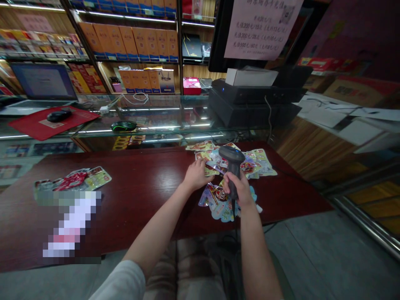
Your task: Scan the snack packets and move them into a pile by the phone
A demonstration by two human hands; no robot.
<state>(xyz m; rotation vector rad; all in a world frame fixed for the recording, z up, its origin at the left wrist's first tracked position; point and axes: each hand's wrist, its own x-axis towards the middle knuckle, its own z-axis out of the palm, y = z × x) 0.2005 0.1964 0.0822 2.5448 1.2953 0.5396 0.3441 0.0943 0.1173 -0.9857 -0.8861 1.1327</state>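
Note:
My right hand [239,189] is wrapped round the handle of a dark handheld barcode scanner [231,159], whose head points down over a pile of colourful snack packets [250,163] on the dark red table [140,187]. My left hand [196,174] rests with curled fingers on the near edge of that pile, touching a packet. One round-cornered packet [215,202] lies just below my right hand.
A second small heap of packets [75,180] lies at the table's left. Behind it runs a glass counter [156,121] with two computer mice, a red mat [50,121], a laptop [42,83] and a black printer [250,100]. Shelves of boxes fill the back wall.

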